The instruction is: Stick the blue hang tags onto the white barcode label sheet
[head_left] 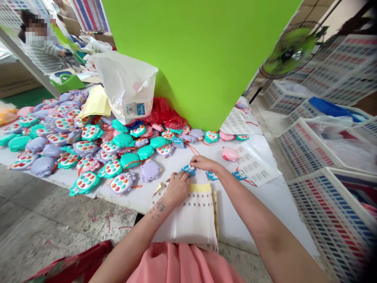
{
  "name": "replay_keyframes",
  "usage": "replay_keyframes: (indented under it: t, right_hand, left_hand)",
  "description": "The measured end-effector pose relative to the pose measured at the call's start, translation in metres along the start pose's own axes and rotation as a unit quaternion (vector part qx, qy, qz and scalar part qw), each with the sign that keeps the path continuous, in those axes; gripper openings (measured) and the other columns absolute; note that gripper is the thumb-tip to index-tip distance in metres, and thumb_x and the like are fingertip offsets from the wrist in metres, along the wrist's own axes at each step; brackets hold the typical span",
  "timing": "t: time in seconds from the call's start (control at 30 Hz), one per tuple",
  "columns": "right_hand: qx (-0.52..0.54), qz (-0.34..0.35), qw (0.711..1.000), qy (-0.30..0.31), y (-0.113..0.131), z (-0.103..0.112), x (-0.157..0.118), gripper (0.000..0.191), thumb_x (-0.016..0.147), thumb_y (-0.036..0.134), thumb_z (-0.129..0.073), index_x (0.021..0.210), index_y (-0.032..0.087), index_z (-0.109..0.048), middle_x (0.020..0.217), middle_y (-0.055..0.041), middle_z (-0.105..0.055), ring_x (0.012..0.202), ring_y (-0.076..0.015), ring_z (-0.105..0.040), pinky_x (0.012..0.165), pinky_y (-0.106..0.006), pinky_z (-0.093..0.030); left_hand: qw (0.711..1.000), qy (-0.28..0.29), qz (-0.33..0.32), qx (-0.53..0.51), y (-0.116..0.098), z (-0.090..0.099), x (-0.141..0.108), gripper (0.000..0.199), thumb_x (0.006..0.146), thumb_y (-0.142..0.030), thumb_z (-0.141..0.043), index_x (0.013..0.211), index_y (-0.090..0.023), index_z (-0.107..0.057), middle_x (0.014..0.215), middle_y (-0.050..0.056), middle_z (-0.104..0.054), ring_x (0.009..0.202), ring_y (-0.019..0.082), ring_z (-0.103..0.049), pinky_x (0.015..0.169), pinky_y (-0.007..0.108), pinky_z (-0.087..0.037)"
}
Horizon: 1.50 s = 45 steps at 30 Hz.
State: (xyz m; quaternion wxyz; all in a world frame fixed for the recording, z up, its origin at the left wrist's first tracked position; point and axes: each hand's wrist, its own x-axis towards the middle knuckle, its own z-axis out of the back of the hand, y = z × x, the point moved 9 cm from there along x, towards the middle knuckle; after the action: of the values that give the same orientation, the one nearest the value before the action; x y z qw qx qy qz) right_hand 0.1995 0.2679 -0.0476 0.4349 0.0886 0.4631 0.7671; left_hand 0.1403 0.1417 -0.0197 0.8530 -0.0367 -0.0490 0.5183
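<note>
A blue card tag with white lettering (pixel 187 169) lies at the table's front. The fingers of my left hand (pixel 178 188) hold it down from the near side. Fingertips of my right hand (pixel 203 162) are pinched together at the tag's upper right corner, beside a small white patch; what they grip is too small to make out. Under my left wrist is a white sheet of small printed labels (pixel 188 220) with a yellow strip on top, hanging over the table edge. Other blue tags (pixel 239 175) with orange cords lie right of my hands.
Several turtle-like and whale-like push-button toys (pixel 85 182) are heaped on the left. A white plastic bag (pixel 126 86) stands by the green panel (pixel 188 51). Label sheets (pixel 256 163) and a pink toy (pixel 229 154) lie right. Crates (pixel 330 204) and a fan (pixel 290 53) stand beyond; a person (pixel 44 51) sits far left.
</note>
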Motion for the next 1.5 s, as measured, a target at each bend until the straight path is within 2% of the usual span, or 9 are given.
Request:
replay_keyframes:
  t: [0.3, 0.57, 0.93, 1.27, 1.5]
  right_hand:
    - [0.006, -0.001, 1.0, -0.004, -0.0033, -0.0012, 0.0002, 0.015, 0.072, 0.027, -0.053, 0.072, 0.014, -0.06, 0.063, 0.0014, -0.057, 0.06, -0.0115, -0.049, 0.056, -0.022, -0.038]
    - [-0.001, -0.002, 1.0, -0.009, -0.0036, -0.0007, 0.001, 0.013, 0.072, 0.026, -0.054, 0.072, 0.014, -0.06, 0.063, 0.0012, -0.057, 0.061, -0.0115, -0.049, 0.057, -0.023, -0.037]
    - [-0.009, 0.001, 1.0, -0.023, -0.0059, -0.0016, 0.0019, 0.011, 0.072, 0.023, -0.053, 0.071, 0.014, -0.059, 0.065, 0.0005, -0.058, 0.063, -0.012, -0.051, 0.059, -0.023, -0.038]
    - [-0.012, -0.003, 0.999, -0.031, -0.0085, -0.0005, 0.0026, 0.011, 0.073, 0.022, -0.054, 0.072, 0.014, -0.06, 0.065, 0.0003, -0.059, 0.063, -0.0118, -0.051, 0.057, -0.022, -0.038]
    - [-0.015, 0.002, 0.999, -0.034, -0.0057, -0.0004, 0.0015, 0.01, 0.072, 0.021, -0.053, 0.071, 0.014, -0.06, 0.064, 0.0007, -0.059, 0.061, -0.0115, -0.051, 0.056, -0.022, -0.038]
  left_hand:
    - [1.0, 0.027, 0.001, -0.001, -0.0002, 0.0016, 0.0058, 0.027, 0.088, -0.012, -0.034, 0.1, -0.016, -0.058, 0.116, 0.012, -0.054, 0.11, 0.025, -0.045, 0.088, 0.044, -0.034]
    - [1.0, 0.008, -0.008, 0.003, -0.0013, 0.0038, 0.0083, 0.022, 0.089, -0.012, -0.036, 0.095, -0.016, -0.057, 0.109, 0.01, -0.056, 0.102, 0.025, -0.048, 0.085, 0.044, -0.034]
    - [1.0, 0.015, -0.004, 0.006, -0.0006, 0.0045, 0.0093, 0.023, 0.089, -0.012, -0.036, 0.096, -0.016, -0.058, 0.112, 0.011, -0.055, 0.104, 0.024, -0.047, 0.081, 0.04, -0.035]
    - [0.999, -0.005, -0.019, 0.036, -0.0029, 0.0056, 0.0097, 0.021, 0.089, -0.013, -0.038, 0.095, -0.017, -0.058, 0.108, 0.008, -0.056, 0.101, 0.023, -0.048, 0.084, 0.041, -0.034]
    - [0.999, -0.011, -0.018, 0.031, -0.0031, 0.004, 0.0102, 0.019, 0.088, -0.013, -0.04, 0.094, -0.016, -0.058, 0.107, 0.009, -0.057, 0.098, 0.023, -0.049, 0.079, 0.04, -0.035]
